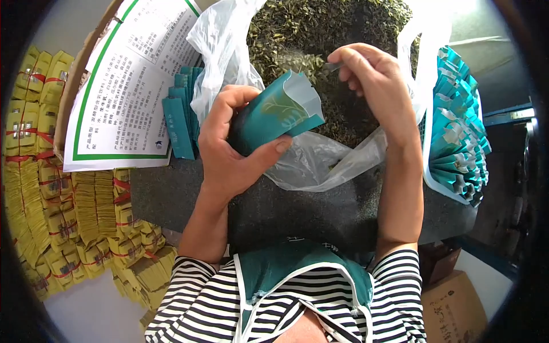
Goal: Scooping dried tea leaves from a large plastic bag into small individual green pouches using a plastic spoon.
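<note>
My left hand [227, 145] grips a teal foil pouch [270, 111] printed with a pale plant pattern. Its mouth gapes towards the upper right and shows a silvery lining; how full it is inside cannot be seen. To the right of that mouth, my right hand [373, 77] pinches a small, thin, translucent piece [334, 66] between thumb and forefinger. Beneath both hands, a large clear plastic bag [317, 167] lies spread wide around a heap of loose dried leaves [326, 21], which look like tea.
On the right, a white-rimmed basket [446, 188] holds many teal pouches [456, 128]. Flat teal packets [179, 124] stand left of the bag, beside a printed sheet [120, 107] on a carton. Bundled yellow packets [60, 206] are stacked at far left. A cardboard box [454, 308] sits lower right.
</note>
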The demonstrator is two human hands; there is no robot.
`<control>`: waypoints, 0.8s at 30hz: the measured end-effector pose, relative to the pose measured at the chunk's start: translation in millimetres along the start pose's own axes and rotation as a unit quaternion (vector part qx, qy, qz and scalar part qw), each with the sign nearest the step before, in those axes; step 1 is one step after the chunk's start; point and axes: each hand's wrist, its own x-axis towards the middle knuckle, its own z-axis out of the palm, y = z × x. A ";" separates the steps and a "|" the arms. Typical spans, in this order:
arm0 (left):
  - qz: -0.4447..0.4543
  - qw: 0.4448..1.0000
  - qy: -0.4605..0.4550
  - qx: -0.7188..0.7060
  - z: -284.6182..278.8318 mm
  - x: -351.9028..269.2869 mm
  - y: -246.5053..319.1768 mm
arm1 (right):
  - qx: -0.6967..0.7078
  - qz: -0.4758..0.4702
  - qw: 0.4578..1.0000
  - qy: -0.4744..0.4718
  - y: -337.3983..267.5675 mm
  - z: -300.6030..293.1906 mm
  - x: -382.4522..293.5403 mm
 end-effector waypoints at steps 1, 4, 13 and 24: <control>-0.003 1.000 0.003 0.003 0.4 -0.3 0.7 | 0.027 0.013 1.000 0.002 -2.5 -3.3 -1.8; 0.008 1.000 0.008 0.016 0.9 0.4 0.5 | 0.070 0.007 0.997 -0.001 -7.6 -12.0 -4.0; 0.042 0.993 0.021 0.112 1.0 0.9 1.3 | 0.110 -0.001 0.994 0.028 -31.5 -29.6 -20.2; 0.049 0.990 0.013 0.131 9.8 -0.9 0.1 | 0.026 -0.059 0.995 -0.073 -41.6 0.7 -36.5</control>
